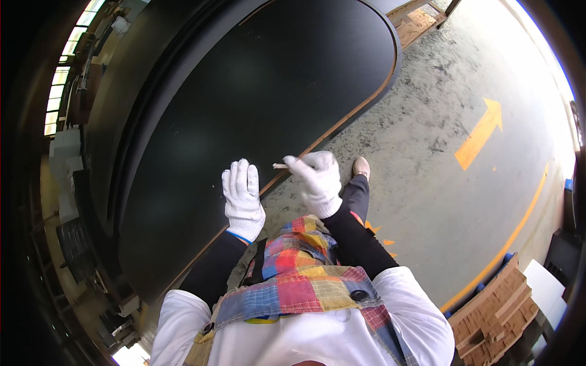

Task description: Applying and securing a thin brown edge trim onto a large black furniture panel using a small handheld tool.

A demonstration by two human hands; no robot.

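Both of my hands wear white knitted gloves. My left hand [242, 198] lies flat near the edge of a large black panel [262, 85], its fingers stretched out and holding nothing. My right hand [318, 183] is closed, with thumb and forefinger pinched on a small pale stick-like piece [280, 166]. The piece points left over the panel's edge, too small to tell its exact kind. A brown strip of bare edge [342, 122] runs along the panel's right side and around its rounded far end.
Another dark panel [131, 73] stands or lies along the left. On the right, the grey floor [421, 177] bears a yellow arrow [480, 134] and a yellow line [497, 259]. Stacked brown boards [497, 308] sit at the lower right. A wooden frame [421, 21] stands beyond the panel's far end.
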